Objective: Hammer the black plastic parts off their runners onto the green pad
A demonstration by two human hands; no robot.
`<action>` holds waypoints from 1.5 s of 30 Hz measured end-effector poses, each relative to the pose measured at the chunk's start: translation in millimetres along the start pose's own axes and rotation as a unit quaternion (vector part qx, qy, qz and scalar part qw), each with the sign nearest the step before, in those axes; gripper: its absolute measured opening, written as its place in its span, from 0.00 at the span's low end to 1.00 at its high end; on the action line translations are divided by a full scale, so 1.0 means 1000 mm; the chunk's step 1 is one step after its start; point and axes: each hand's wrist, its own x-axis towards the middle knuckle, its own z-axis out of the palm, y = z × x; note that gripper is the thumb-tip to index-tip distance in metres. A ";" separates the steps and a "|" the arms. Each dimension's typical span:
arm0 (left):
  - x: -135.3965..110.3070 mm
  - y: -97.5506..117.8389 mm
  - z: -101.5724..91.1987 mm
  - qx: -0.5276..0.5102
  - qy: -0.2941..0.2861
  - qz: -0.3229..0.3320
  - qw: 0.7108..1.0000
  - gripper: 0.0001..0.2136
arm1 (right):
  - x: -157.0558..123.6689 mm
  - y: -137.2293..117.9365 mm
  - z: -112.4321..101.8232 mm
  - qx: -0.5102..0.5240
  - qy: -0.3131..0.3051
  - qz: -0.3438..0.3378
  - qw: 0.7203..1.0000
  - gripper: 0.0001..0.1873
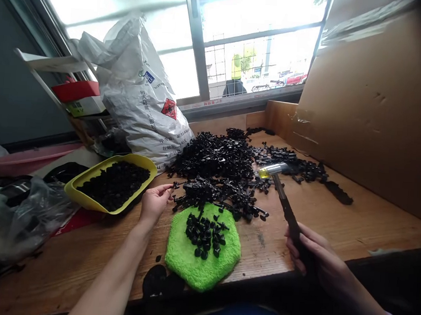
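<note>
My right hand (312, 249) is wrapped round the dark handle of a hammer (286, 205). Its silvery head with a yellow tip is raised at the right of the pile. My left hand (156, 201) pinches a small black part (175, 185) at the left edge of a big heap of black parts (217, 158); the part's exact kind is too small to make out. In front of the heap lies a bright green fluffy pad (203, 276), bearing a cluster of small black pieces (205, 235).
A yellow tub (73, 194) full of black pieces stands left of my left hand. Behind it leans a large white sack (129, 90). A cardboard sheet (370, 110) walls off the right side. Clear plastic bags (39, 209) crowd the left of the wooden table (262, 246).
</note>
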 end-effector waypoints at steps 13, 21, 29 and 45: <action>0.074 0.010 0.044 -0.089 0.066 -0.020 0.994 0.13 | 0.001 0.004 0.001 0.014 0.048 0.045 0.998 0.13; 0.084 -0.003 -0.008 -0.156 0.067 -0.053 0.984 0.12 | 0.002 0.005 -0.003 0.028 0.029 0.041 0.998 0.14; 0.000 -0.019 -0.057 -0.139 -0.169 -0.058 0.974 0.23 | -0.001 -0.003 0.000 0.027 0.027 0.043 0.998 0.12; -0.080 -0.042 -0.104 0.345 -0.036 0.127 0.929 0.15 | 0.000 0.001 0.001 -0.049 0.001 0.029 0.998 0.11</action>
